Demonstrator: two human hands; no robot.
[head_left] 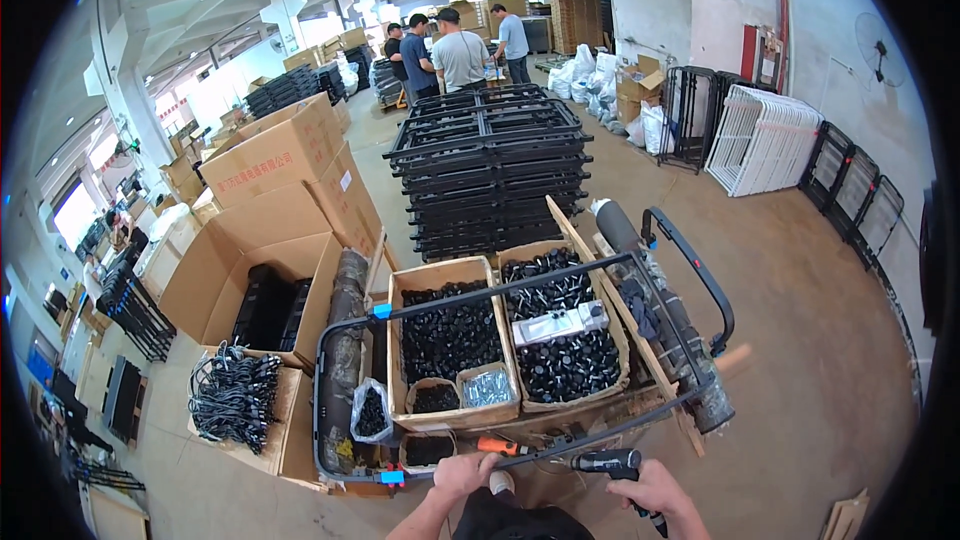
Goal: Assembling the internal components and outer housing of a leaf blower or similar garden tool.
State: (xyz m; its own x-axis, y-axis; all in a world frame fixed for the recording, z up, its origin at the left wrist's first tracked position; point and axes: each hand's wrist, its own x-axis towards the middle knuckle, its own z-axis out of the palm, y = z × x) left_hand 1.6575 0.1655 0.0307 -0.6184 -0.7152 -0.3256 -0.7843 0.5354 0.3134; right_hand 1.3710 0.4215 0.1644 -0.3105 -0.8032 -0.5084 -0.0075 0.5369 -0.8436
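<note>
My right hand [655, 492] is wrapped round the grip of a black power screwdriver [608, 461], whose nose points left. A long black tubular frame [480, 295] with blue and red clips lies across the bench, its bars passing over the parts boxes. My left hand [466, 475] is closed on the near bar of this frame; part of its grip is hidden. Close beside that hand lies an orange-and-black tool [502, 446]. Behind the near bar stands a wooden box [508, 340] of small black parts, with smaller boxes of black pieces and silver screws inside.
Another box [624, 380] holds black screw-in feet and a white-and-silver case [562, 324]. Wrapped rollers [346, 340] flank the boxes. Bundled black cables [238, 395] and an open carton [210, 275] stand left. Stacked black frames [490, 170] rise ahead; several people [460, 55] stand beyond.
</note>
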